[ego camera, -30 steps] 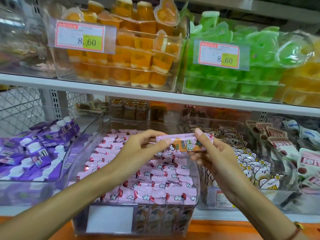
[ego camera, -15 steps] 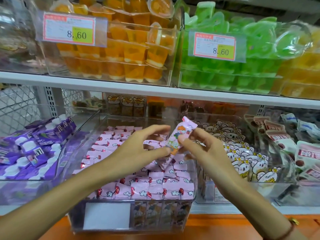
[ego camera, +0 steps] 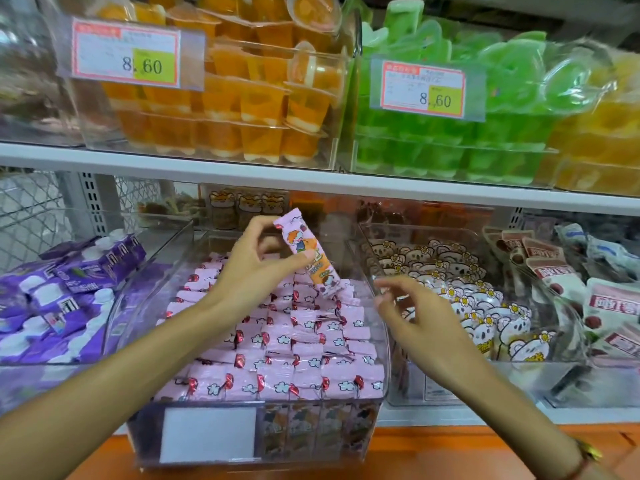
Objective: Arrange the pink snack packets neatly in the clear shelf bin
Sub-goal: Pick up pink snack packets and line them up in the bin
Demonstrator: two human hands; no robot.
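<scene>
My left hand (ego camera: 254, 265) pinches one pink snack packet (ego camera: 308, 252) with a cartoon figure on it, holding it tilted above the back of the clear shelf bin (ego camera: 382, 344). Rows of pink packets (ego camera: 284, 341) with white clouds and red ends fill that bin, standing on edge. My right hand (ego camera: 412, 306) hovers by the bin's right wall, fingers loosely bent, holding nothing.
A bin of purple packs (ego camera: 62, 292) stands to the left, a bin of bear-print packets (ego camera: 460, 292) to the right, then white and maroon packs (ego camera: 568, 282). Orange jelly cups (ego camera: 242, 98) and green jelly cups (ego camera: 467, 133) fill the shelf above. An orange ledge (ego camera: 450, 455) runs below.
My right hand has let go of the held packet and dropped to the right. My left hand alone has lifted the packet and turned it nearly upright.
</scene>
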